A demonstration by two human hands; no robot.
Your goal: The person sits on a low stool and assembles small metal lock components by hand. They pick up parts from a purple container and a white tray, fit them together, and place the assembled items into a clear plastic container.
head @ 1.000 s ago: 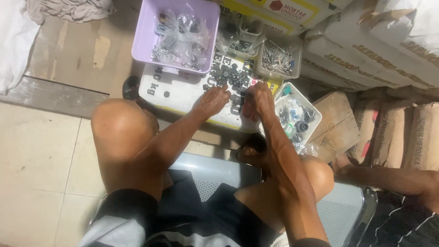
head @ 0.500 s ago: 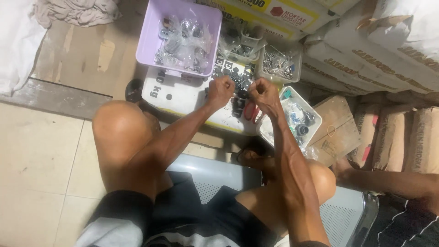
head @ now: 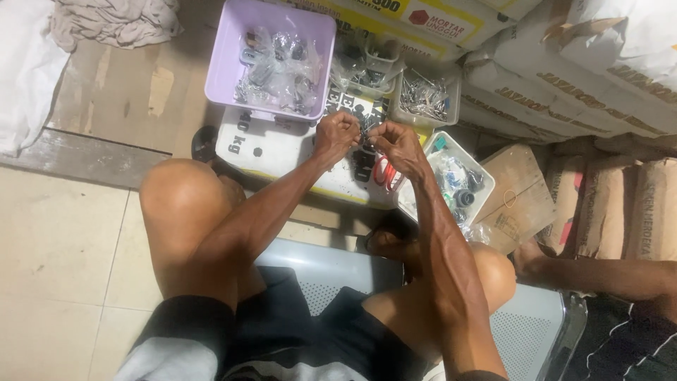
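Note:
My left hand and my right hand are raised together above a white sack lying flat in front of my knees. Both pinch the same small dark metal part between their fingertips. The part is too small to make out in detail. A pile of similar dark small parts lies on the sack just under my hands. Red rubber bands lie beside the pile.
A lilac plastic tub with bagged metal fittings stands behind the sack. Clear trays of screws and mixed small parts sit to the right. Stacked sacks fill the back right. Another person's leg reaches in from the right.
Both hands have lifted off the pile of parts on the sack, closed, and come together holding one small part. The camera view has shifted slightly.

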